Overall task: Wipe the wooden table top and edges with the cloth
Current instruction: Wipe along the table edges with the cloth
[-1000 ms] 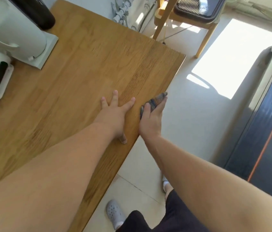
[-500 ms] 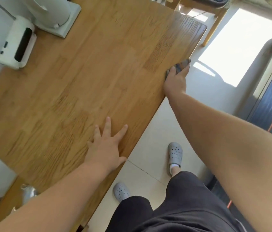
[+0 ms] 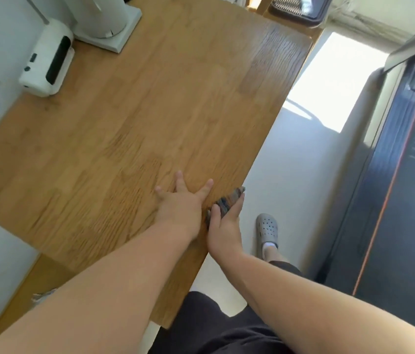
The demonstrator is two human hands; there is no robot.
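The wooden table top [image 3: 150, 111] fills the left and middle of the head view, its long right edge running from top right down to the bottom centre. My left hand [image 3: 179, 204] lies flat on the top near that edge, fingers spread, holding nothing. My right hand [image 3: 224, 226] presses a grey patterned cloth [image 3: 228, 203] against the table's right edge, just beside my left hand. Most of the cloth is hidden under the palm.
A small white device with a black panel [image 3: 47, 58] and a white appliance on a square base [image 3: 109, 24] stand at the table's far left. A dark treadmill [image 3: 392, 187] lies on the floor to the right. My grey clog [image 3: 266, 229] is beside the edge.
My right hand has slid the cloth back along the table edge towards me, from far up the edge to right beside my left hand. My left hand stays flat on the top.
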